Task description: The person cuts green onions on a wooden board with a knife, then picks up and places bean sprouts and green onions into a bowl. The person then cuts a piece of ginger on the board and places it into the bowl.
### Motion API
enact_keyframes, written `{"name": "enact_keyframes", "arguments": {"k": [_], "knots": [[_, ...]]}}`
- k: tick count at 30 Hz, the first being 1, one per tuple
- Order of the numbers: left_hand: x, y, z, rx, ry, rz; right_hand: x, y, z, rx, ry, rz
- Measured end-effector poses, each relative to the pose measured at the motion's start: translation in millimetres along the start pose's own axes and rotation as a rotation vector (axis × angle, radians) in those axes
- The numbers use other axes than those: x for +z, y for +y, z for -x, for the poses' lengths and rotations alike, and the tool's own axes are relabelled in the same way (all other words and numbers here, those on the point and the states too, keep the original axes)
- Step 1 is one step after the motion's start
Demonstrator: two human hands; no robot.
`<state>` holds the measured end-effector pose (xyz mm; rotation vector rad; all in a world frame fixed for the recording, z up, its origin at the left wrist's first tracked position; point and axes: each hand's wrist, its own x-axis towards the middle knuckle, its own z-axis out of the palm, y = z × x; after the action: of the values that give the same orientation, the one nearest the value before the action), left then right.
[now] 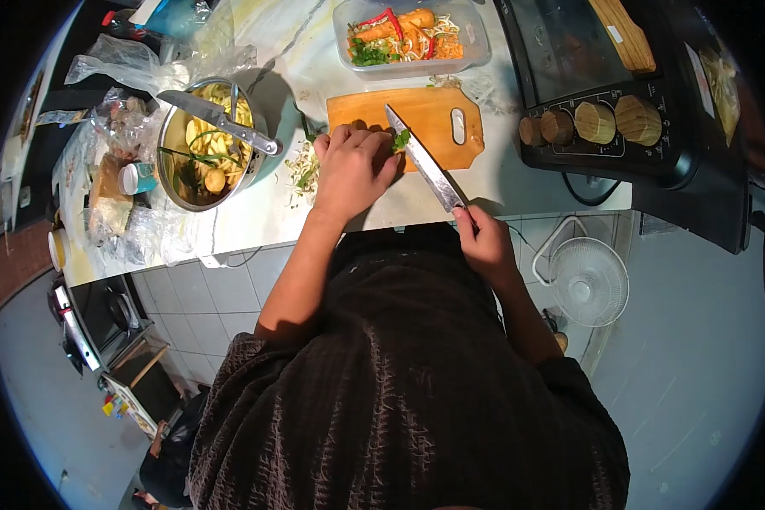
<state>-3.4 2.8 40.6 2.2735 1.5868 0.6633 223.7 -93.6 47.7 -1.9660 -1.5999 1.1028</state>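
My right hand [483, 242] is wrapped round the handle of a kitchen knife [429, 170]. The blade points away from me and leans left, over the wooden cutting board [438, 106]. On the board my left hand [353, 166] is closed with curled fingers. Green herb leaves [401, 138] stick out beside its fingertips, close to the blade; the rest of the bunch is hidden under the hand. To the left of that hand, bean sprouts [304, 170] lie loose on the table.
A plastic container [476, 59] of carrots, sprouts, red chillies and greens stands behind the board. At left, a second knife [217, 115] lies across a metal pot [168, 174] of cut yellow pieces. Plastic bags [119, 64] crowd the left side. A black oven [561, 93] stands at right.
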Motion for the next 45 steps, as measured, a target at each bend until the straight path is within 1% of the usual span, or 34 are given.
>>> {"name": "enact_keyframes", "arguments": {"k": [2,9,11,14,17,27,29,33,34,37,39,41,42,44,45], "knots": [[0,0,1,0.044,-0.002,-0.045,-2,-1,1,0.025,-0.013,-0.005],[13,-7,1,-0.006,0.046,-0.019,-1,3,-1,0.040,-0.041,0.001],[14,-8,0,-0.006,0.055,0.017,-1,4,-2,0.001,-0.029,-0.018],[17,-8,-1,-0.010,0.084,0.023,-3,0,-3,0.003,-0.042,-0.048],[18,-8,-1,-0.033,0.068,0.020,-6,-1,-5,0.005,-0.064,-0.072],[-2,-2,-7,-0.067,0.065,0.089,-15,-1,-10,-0.042,-0.091,-0.056],[-7,-3,-9,-0.139,0.058,0.193,-18,-3,-10,0.003,-0.109,-0.128],[-19,-6,-11,-0.185,0.081,0.161,-27,-4,-10,-0.036,-0.113,-0.086],[-19,-8,-11,-0.183,0.084,0.162,-31,-5,-7,-0.002,-0.120,-0.121],[-19,-15,-11,-0.216,0.108,0.184,-43,-14,-2,0.057,-0.114,-0.205],[-20,-18,-12,-0.230,0.080,0.178,-54,-26,-4,0.076,-0.099,-0.251],[-20,-19,-12,-0.203,0.097,0.163,-67,-41,-7,0.226,-0.134,-0.274],[-19,-19,-12,-0.181,0.106,0.147,-69,-47,-10,0.219,-0.132,-0.271],[-20,-19,-12,-0.179,0.108,0.146,-67,-58,-21,0.130,-0.071,-0.326],[-20,-19,-12,-0.176,0.103,0.144,-62,-63,-27,0.127,-0.072,-0.323]]}}
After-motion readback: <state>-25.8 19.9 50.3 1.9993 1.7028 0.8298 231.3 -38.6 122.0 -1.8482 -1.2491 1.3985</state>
